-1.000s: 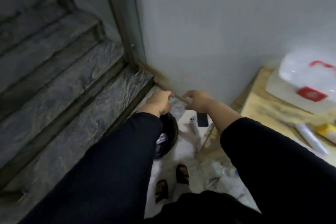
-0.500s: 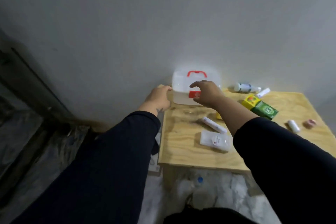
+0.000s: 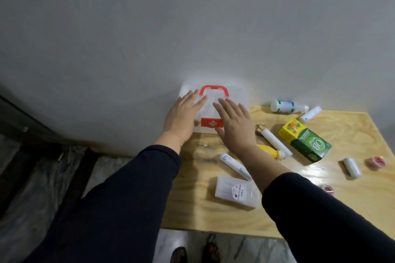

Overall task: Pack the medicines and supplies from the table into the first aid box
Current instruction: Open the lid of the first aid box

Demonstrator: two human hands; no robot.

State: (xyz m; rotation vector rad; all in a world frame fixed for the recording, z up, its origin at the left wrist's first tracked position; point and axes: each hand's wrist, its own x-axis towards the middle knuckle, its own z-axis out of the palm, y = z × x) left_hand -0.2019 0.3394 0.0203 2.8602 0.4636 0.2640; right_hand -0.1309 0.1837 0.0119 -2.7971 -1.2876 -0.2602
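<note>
First aid box (image 3: 239, 96): translucent white, red handle (image 3: 213, 89) on top, red latch (image 3: 212, 123) with white cross at front; lid closed; stands at the far left corner of the wooden table (image 3: 352, 209), against the grey wall. Left hand (image 3: 181, 116): flat on the lid left of the handle, fingers spread, grip wide, holding nothing. Right hand (image 3: 235, 126): flat on the lid right of the handle, thumb beside the latch, grip wide, holding nothing. Loose stock on the table, all outside the box: white bottle (image 3: 286, 106) lying near the wall; small white tube (image 3: 310, 114) just beside it; yellow-and-green carton (image 3: 304, 142); long white tube (image 3: 275, 142) left of the carton, a yellow item (image 3: 268, 151) partly under the right forearm; white tube with blue print (image 3: 234, 165); clear plastic packet (image 3: 236, 191) near the front; white gauze roll (image 3: 352, 167); two pink tape rolls (image 3: 376, 162) toward the right edge, one (image 3: 328, 189) touching the dark sleeve
</note>
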